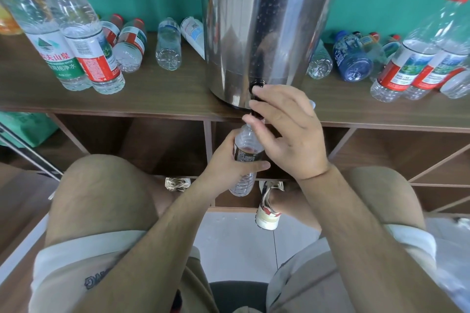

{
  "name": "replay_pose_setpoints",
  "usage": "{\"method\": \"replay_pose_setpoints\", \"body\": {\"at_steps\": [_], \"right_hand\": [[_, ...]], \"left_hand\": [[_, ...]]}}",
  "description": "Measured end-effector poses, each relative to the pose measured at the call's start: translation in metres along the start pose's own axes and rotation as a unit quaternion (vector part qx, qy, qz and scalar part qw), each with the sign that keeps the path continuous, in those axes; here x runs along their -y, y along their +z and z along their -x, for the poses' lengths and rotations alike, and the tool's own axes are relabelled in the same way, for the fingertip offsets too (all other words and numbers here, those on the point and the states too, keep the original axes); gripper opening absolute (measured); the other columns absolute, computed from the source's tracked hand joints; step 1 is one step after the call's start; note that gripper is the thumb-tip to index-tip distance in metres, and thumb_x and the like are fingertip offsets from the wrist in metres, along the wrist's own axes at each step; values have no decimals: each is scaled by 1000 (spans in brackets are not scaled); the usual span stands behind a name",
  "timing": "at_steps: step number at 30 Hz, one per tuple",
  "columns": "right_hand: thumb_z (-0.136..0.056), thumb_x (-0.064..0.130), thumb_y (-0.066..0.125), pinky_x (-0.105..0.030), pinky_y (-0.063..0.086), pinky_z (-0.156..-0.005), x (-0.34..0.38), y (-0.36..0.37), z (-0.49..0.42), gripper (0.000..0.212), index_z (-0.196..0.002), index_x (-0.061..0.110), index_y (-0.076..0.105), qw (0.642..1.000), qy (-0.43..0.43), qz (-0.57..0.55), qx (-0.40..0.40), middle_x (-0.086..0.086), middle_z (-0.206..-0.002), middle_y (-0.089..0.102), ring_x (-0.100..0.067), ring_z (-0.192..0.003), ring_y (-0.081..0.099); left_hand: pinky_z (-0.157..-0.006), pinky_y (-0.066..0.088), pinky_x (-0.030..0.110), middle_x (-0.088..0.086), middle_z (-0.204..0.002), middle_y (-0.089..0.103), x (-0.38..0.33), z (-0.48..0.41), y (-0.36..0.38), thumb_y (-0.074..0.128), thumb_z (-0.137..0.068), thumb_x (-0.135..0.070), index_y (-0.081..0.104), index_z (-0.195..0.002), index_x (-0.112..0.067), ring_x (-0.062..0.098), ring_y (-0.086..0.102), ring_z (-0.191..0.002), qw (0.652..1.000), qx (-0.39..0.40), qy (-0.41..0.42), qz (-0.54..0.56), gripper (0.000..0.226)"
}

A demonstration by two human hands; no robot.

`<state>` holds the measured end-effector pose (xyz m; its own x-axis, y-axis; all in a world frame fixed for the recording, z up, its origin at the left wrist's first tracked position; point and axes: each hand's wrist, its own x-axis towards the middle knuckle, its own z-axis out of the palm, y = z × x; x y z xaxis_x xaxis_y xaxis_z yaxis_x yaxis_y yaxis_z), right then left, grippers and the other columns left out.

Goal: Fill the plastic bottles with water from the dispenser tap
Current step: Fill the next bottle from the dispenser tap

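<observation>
Steel dispenser (267,20) running out of frame at top; black tap (255,87) mostly hiding behind right hand (287,132), spout unseen. Upright bottle (59,58) at left showing "农夫山泉"; dark label on held bottle (245,146) blurring, unreadable. Left hand (226,165) gripping held bottle, mouth sitting just under tap, below shelf (152,99) edge. Right hand fingers curling round tap.

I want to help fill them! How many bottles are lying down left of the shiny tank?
4. A red-capped bottle behind the standing bottles, a second red-capped bottle beside it, a clear bottle further right, a white-labelled bottle beside the dispenser. Others may hide behind.
</observation>
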<state>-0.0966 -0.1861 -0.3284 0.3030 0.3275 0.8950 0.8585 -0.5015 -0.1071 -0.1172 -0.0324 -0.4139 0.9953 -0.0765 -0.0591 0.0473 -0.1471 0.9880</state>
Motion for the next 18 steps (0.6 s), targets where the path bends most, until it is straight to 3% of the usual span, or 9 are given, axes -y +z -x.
{"method": "replay_pose_setpoints", "body": {"at_steps": [3,6,8,13,15,18], "right_hand": [[-95,17,80,-38,54,-106,5,-4,-3,27,-110,-5,78,997,71,-8,-15,-22,-124,70,-35,-114,69],[-96,7,74,-31,52,-108,5,-8,-2,19,-111,-5,77,990,133,-40,-20,-19,-122,73,-23,-116,69],[-99,0,67,-31,50,-110,2,-11,-1,18,-113,-5,76,986,153,-64,-6,-17,-125,73,-21,-121,68],[-98,-2,60,-37,50,-110,-3,-15,0,24,-116,-7,74,983,147,-105,17,-20,-131,69,-27,-126,66],[-88,-9,58,-39,50,-110,-4,-17,1,32,-116,-9,73,985,132,-109,17,-23,-130,68,-32,-126,65],[-71,-17,55,-29,48,-106,-4,-16,-1,46,-113,-12,72,987,118,-109,-1,-28,-124,68,-36,-119,65]], "left_hand": [[-107,51,48,-12,-126,71,1,0,-1,97,-67,-34,50,-138,-38,11,67,-119,1000,5,-8,2,85],[-99,52,36,-22,-121,70,1,1,-2,97,-69,-35,50,-134,-46,-1,66,-113,1000,4,-18,-9,81],[-102,52,37,-23,-120,69,1,1,-1,97,-70,-34,50,-135,-45,-1,66,-113,1000,1,-21,-14,81],[-109,51,46,-22,-121,69,0,1,1,96,-71,-34,49,-137,-44,5,66,-116,999,1,-26,-24,81],[-109,51,47,-22,-121,69,1,1,1,96,-71,-34,49,-135,-45,6,65,-117,999,-1,-28,-25,81],[-110,50,48,-20,-125,67,2,1,2,96,-71,-34,48,-138,-43,8,64,-120,999,-1,-31,-28,82]]}}
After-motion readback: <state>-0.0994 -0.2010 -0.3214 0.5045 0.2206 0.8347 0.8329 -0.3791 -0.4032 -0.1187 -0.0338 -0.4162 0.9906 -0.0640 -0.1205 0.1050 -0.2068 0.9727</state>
